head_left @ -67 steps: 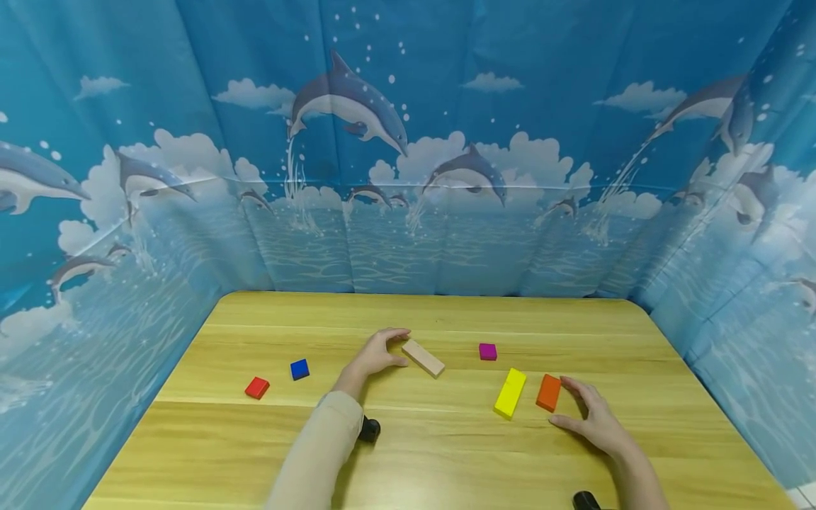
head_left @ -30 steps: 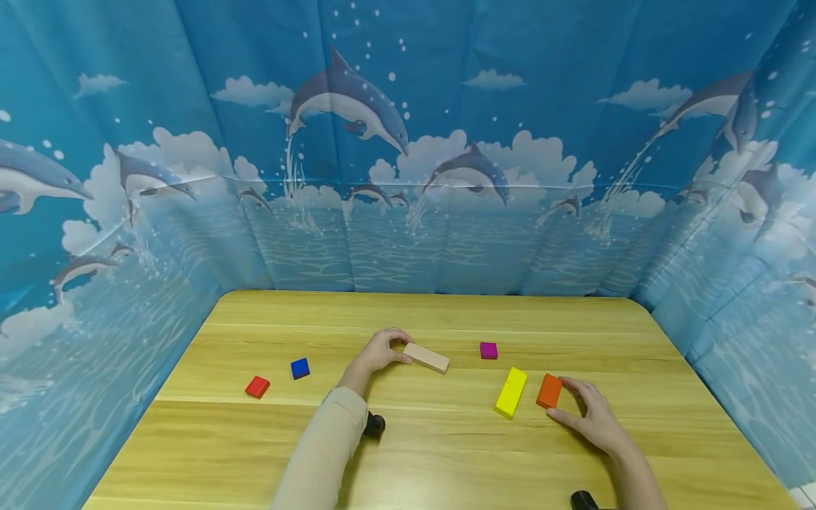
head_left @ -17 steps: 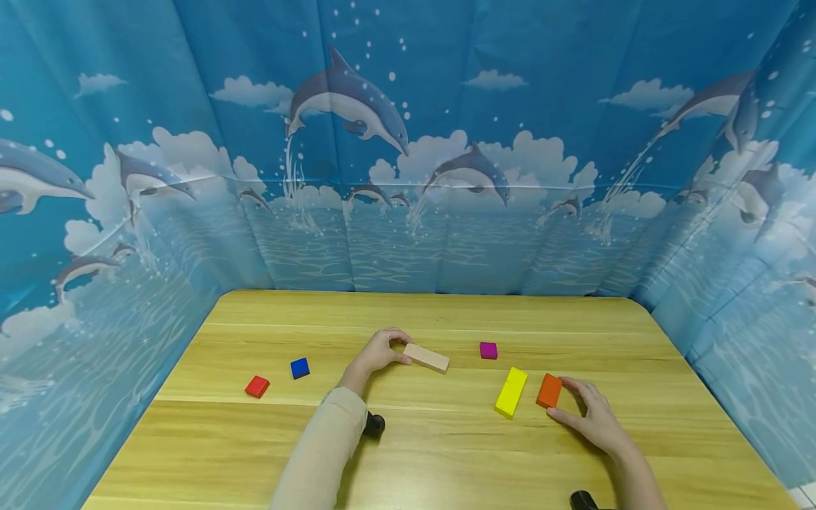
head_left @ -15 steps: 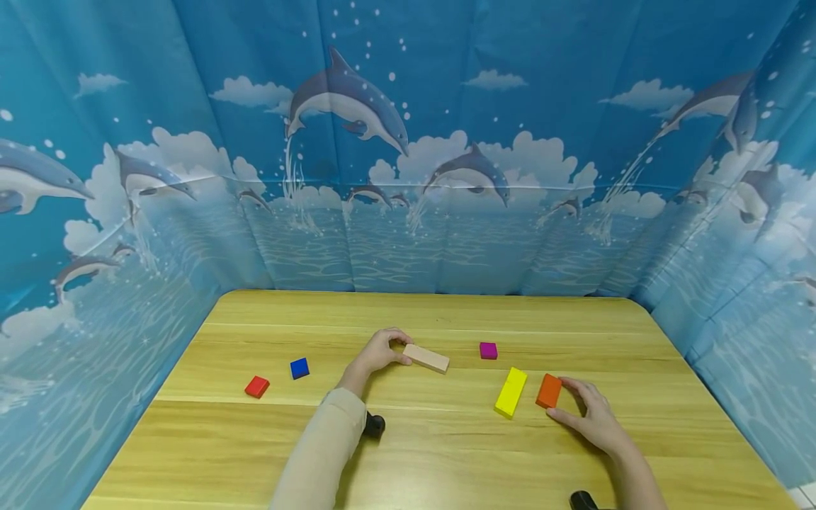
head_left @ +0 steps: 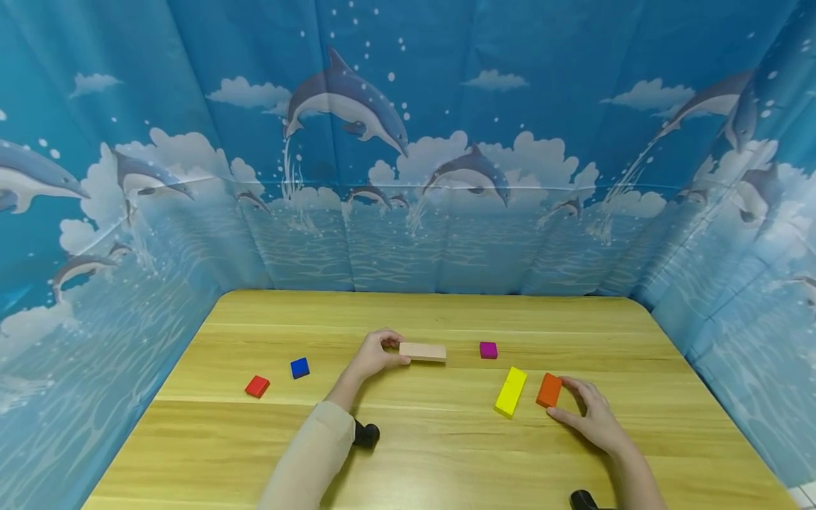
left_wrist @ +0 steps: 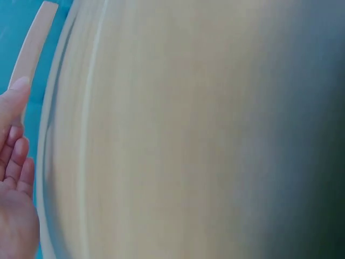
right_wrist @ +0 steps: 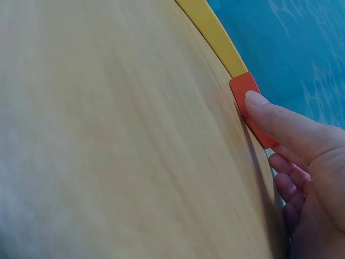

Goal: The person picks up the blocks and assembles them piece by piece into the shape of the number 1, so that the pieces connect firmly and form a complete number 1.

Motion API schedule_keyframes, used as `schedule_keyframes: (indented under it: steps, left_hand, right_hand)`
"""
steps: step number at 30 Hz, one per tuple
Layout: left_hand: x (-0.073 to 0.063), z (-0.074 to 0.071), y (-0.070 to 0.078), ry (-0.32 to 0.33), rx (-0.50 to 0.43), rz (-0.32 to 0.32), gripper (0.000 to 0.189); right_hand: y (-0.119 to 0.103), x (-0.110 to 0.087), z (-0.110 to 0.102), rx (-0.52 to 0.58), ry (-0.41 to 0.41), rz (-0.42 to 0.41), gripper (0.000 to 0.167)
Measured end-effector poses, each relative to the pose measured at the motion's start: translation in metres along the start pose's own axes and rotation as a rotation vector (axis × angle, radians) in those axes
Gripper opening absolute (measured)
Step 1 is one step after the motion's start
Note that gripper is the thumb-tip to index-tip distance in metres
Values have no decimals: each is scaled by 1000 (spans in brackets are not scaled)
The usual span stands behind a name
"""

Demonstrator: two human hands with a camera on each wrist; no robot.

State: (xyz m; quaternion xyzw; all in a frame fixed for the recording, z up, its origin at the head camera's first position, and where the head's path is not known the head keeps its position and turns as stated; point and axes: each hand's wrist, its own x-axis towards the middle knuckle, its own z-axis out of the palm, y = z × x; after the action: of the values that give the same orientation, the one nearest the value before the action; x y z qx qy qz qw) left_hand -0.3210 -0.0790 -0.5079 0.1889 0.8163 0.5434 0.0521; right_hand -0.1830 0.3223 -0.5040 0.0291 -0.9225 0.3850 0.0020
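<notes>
- We see the left grip (head_left: 375,354) pinching the left end of the plain wooden block (head_left: 423,351); whether this block is clear of the surface (head_left: 446,453) we cannot tell
- We find the right grip (head_left: 597,418) closed by thumb and fingers on the orange block (head_left: 549,390), just beside the yellow block (head_left: 511,392)
- In hand, by our count: two blocks of six
- Left unheld: the yellow block, the magenta block (head_left: 488,350), the blue block (head_left: 299,367) and the red block (head_left: 257,387), lying on the surface
- We judge the work to be at an early stage, since no two blocks meet
</notes>
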Motion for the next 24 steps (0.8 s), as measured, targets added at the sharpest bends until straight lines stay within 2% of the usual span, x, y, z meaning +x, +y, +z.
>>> schedule_keyframes:
  steps: [7, 16, 24]
  left_hand:
    - [-15, -3, 14, -7, 33, -6, 33]
    - [-42, -2, 33, 15, 82, 60, 32]
    - [-69, 7, 43, -5, 86, 116, 31]
  right_hand:
    - [-1, 2, -2, -2, -8, 7, 69]
    - [-5, 4, -4, 2, -17, 17, 70]
    - [-4, 6, -6, 11, -29, 28, 70]
